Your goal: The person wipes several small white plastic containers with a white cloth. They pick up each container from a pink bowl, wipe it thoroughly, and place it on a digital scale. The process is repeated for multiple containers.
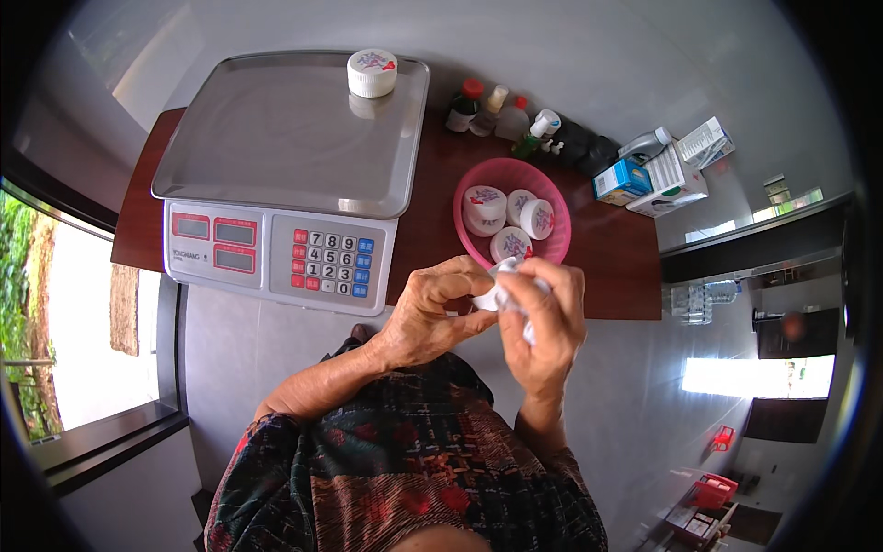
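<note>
I see both hands pinching one small white jar [504,287]: left hand [432,313] and right hand [547,322] meet over it. It sits between them, just short of the pink basket [557,241].

Both hands [432,308] [547,317] grip white jar [501,290] near pink bowl [552,198]; scale [276,138] left.

My left hand [432,308] and right hand [544,317] cover most of the small white jar [501,293] between them, so I cannot tell its shape. At two o'clock, the bottles [515,120] are too small to identify.
</note>
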Motion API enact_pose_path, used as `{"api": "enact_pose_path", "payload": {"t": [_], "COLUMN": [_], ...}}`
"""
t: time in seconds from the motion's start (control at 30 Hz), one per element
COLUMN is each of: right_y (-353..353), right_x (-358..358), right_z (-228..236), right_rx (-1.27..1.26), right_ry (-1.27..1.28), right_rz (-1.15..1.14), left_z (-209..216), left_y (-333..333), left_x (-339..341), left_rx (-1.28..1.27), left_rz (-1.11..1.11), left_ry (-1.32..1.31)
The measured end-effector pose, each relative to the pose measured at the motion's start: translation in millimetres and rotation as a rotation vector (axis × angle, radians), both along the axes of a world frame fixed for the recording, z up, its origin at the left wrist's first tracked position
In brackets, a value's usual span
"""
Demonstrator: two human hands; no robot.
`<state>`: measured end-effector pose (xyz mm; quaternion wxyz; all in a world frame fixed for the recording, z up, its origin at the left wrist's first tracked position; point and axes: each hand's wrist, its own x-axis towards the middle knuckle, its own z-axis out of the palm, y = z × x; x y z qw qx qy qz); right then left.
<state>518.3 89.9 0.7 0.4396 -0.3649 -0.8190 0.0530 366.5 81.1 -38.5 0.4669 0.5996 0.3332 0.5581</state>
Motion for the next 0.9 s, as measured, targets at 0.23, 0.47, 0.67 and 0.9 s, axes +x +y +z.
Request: {"api": "enact_pose_path", "payload": {"t": [0.23,0.47,0.67,0.9], "right_y": [7,4,13,5], "right_x": [2,5,10,3], "right_z": [-5,-9,-15,-34], "right_rx": [-0.268,-0.008,-0.261,0.146], "right_ry": [0.229,0.034,0.36,0.144], "right_rz": [-0.053,0.056,0.001,-0.025], "left_z": [2,-7,-2,-18], "left_y": [2,4,9,12], "left_x": [3,2,7,9], "left_rx": [-0.144,-0.095,-0.221,-0.555], "left_rz": [-0.052,-0.054,-0.159,-0.288], "left_ry": [-0.11,-0.002,-0.299,-0.808]}}
